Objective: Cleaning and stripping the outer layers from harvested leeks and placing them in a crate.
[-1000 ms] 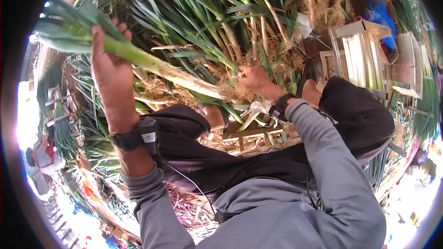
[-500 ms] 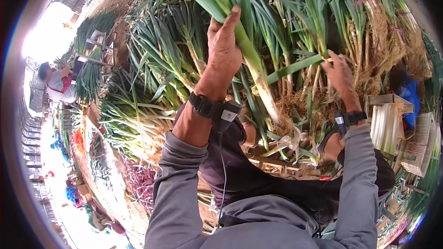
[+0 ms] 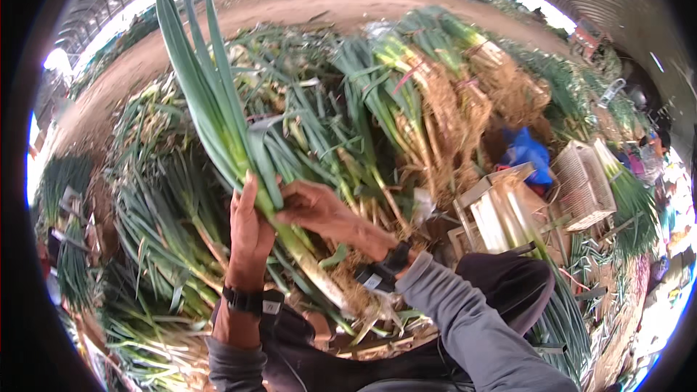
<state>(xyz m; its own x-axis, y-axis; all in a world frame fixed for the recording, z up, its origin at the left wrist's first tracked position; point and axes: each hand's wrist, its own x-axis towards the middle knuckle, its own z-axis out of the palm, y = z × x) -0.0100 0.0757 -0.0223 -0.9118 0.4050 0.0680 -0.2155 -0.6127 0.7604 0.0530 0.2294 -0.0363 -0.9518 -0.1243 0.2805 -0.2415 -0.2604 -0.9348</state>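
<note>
A long leek (image 3: 308,263) slants across the space in front of me, its green leaves at the upper left and its pale root end at the lower right. My left hand (image 3: 252,223) is wrapped around the stalk where the leaves fan out, thumb pointing up along it. Right beside it, my right hand (image 3: 318,210) pinches an outer leaf (image 3: 264,151) that bends away from the stalk. The tips of the right fingers are partly hidden behind the leek. Dry roots and torn leaf scraps (image 3: 372,313) lie under the root end.
Heaps of leeks (image 3: 163,210) surround me at the left and front, with rooty bundles (image 3: 443,112) farther back. To the right are a wooden frame holding trimmed white stalks (image 3: 501,218), a pale slatted crate (image 3: 583,185) and a blue bag (image 3: 526,151). A dirt path (image 3: 290,9) runs behind.
My right hand has come from the right over to the leek beside my left hand, and the loose leaf strip it held is gone from it. The view has tilted up.
</note>
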